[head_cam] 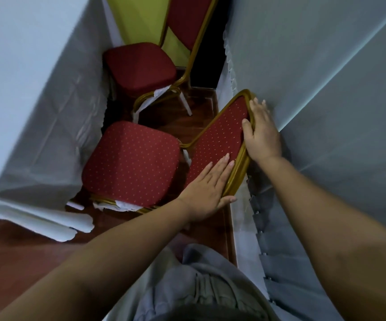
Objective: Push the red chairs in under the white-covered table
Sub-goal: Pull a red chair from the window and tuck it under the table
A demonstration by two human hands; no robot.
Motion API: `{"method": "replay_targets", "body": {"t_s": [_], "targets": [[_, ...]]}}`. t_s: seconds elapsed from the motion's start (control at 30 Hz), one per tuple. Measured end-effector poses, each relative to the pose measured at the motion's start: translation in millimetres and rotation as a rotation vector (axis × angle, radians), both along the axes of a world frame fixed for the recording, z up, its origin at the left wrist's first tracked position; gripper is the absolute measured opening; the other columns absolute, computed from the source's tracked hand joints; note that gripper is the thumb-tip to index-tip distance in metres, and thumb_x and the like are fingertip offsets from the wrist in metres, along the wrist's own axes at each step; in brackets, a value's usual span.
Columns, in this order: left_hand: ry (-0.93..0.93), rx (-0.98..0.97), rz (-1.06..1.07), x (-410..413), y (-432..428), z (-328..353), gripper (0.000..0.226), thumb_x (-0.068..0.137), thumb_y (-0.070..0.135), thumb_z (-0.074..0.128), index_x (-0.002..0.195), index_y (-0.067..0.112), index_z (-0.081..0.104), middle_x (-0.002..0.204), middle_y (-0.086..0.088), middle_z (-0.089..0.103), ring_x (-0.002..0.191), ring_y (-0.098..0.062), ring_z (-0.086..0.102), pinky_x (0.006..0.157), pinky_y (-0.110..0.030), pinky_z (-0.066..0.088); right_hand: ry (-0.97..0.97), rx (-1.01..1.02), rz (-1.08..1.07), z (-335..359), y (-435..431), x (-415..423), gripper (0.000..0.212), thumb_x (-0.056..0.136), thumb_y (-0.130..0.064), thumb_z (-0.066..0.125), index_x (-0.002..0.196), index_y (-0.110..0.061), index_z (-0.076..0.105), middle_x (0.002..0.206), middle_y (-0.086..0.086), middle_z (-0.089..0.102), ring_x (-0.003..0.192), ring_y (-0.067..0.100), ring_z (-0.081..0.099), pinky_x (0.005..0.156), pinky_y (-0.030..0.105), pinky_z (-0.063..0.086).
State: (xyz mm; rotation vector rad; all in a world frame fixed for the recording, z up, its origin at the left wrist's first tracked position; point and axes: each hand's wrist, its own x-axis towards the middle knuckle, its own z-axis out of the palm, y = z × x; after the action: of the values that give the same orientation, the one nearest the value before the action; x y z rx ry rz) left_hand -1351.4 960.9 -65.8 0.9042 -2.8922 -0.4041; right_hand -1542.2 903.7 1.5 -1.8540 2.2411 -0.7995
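Note:
A red dotted chair with a gold frame stands just below me, its seat (130,162) pointing left toward the white-covered table (32,89). My left hand (207,187) lies flat on the lower part of its backrest (219,137), thumb hooked round the gold edge. My right hand (261,130) grips the backrest's top rim, thumb on the front. A second red chair (140,66) with a plain seat stands farther off, also beside the table's hanging cloth.
A second white cloth surface (326,77) with a pleated skirt runs along the right, close behind the chair's back. The aisle of dark red floor (201,98) between the two is narrow. A yellow-green panel (141,17) stands at the far end.

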Motion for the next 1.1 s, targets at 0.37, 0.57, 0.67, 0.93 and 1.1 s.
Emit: {"method": "replay_targets", "body": {"t_s": [0.37,0.57,0.67,0.93,1.1], "targets": [[0.050,0.031,0.108,54.8,-39.1,1.5,0.077,0.099,0.056,0.020,0.149,0.011,-0.018,0.159,-0.007,-0.018,0.147,-0.013,-0.017,0.121,-0.035,-0.003,0.003,-0.004,0.077,-4.4,-55.0,51.8,0.060,0.098,-0.041,0.035,0.150,-0.012,0.028,0.159,0.004,0.023,0.148,0.020,0.010,0.119,0.042,0.019],[0.104,0.070,0.187,93.2,-73.2,9.0,0.077,0.099,0.054,0.026,0.152,0.011,-0.010,0.160,-0.003,-0.014,0.147,-0.009,-0.013,0.121,-0.033,-0.002,0.010,-0.009,0.172,-1.8,-99.5,93.8,0.062,0.096,-0.039,0.039,0.149,-0.007,0.031,0.159,0.009,0.023,0.148,0.024,0.010,0.121,0.040,0.013],[0.137,0.087,0.227,105.3,-89.9,13.8,0.078,0.099,0.055,0.030,0.153,0.012,-0.007,0.161,-0.003,-0.010,0.147,-0.007,-0.012,0.122,-0.033,-0.001,0.064,-0.007,0.212,-1.0,-120.9,108.3,0.062,0.095,-0.040,0.039,0.147,-0.006,0.034,0.158,0.009,0.025,0.148,0.024,0.009,0.121,0.039,0.010],[0.204,0.105,0.287,111.9,-116.4,18.6,0.075,0.100,0.051,0.033,0.154,0.013,-0.001,0.162,-0.001,-0.003,0.148,-0.006,-0.008,0.122,-0.032,0.002,0.045,0.031,0.319,5.5,-164.7,115.6,0.050,0.098,-0.043,0.041,0.134,-0.011,0.054,0.155,0.005,0.032,0.148,0.019,0.013,0.119,0.035,0.010],[0.229,0.119,0.332,106.3,-115.2,19.0,0.074,0.100,0.049,0.035,0.154,0.013,-0.001,0.161,0.000,-0.004,0.148,-0.005,-0.007,0.122,-0.031,0.001,0.063,0.087,0.429,11.0,-183.2,113.4,0.050,0.100,-0.043,0.040,0.137,-0.013,0.052,0.152,0.003,0.038,0.147,0.018,0.017,0.118,0.034,0.010]]}}
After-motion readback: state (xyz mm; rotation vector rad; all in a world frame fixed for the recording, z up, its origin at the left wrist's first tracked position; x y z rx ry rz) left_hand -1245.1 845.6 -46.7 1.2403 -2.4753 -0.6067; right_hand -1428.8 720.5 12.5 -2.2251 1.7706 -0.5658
